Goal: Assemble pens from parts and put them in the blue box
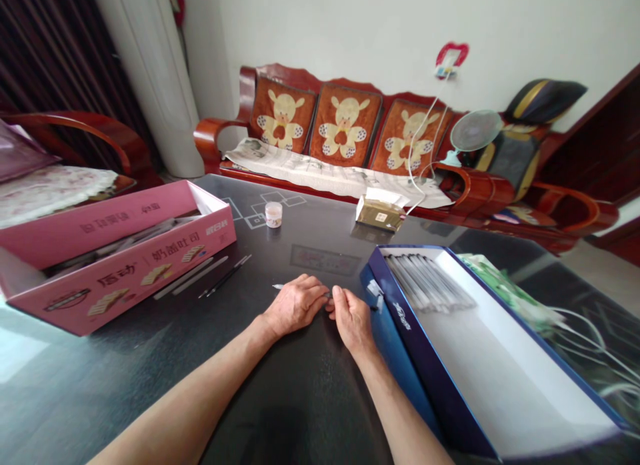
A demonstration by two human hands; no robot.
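My left hand (299,303) is closed around a slim pen, whose pale pointed tip (278,287) sticks out on the left. My right hand (351,318) pinches the same pen near its other end, and a dark end shows just past the fingers. Both hands rest close together low over the dark table, and most of the pen is hidden by them. To the left lie thin dark pen parts (225,276) and clear sleeves (200,275). Beside my right hand stands a blue box (525,385) with a row of clear-sleeved pens (430,281) at its far end.
A pink carton (150,271) with long thin items stands at the left. Further back are a small round tub (273,215) and a tissue pack (381,211). A green-white plastic bag (515,288) and white cables (595,338) lie right of the blue box.
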